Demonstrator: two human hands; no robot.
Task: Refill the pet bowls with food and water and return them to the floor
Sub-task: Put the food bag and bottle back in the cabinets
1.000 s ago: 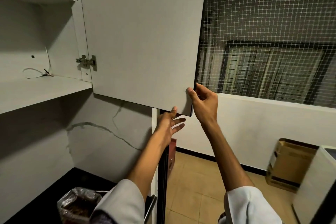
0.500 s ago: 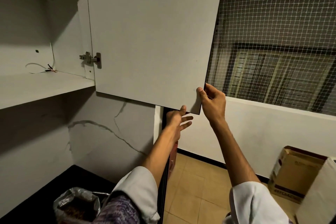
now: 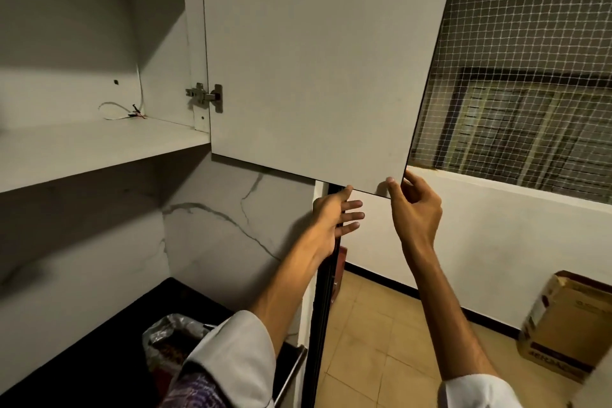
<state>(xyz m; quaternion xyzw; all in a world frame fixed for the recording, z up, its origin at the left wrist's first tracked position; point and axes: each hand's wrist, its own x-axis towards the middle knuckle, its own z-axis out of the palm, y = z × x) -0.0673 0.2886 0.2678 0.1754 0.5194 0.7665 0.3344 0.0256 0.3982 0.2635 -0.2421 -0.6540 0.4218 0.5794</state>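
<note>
Hands (image 3: 415, 209) at open white cabinet door (image 3: 314, 60) corner

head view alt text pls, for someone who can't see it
Right hand pinches the lower corner of an open white cabinet door while the left hand touches its bottom edge with straight fingers. A plastic bag sits on the dark counter below.

A dark countertop (image 3: 99, 351) bears a crinkled plastic bag (image 3: 165, 338); a white shelf (image 3: 92, 149) holds loose wire (image 3: 116, 109).
</note>
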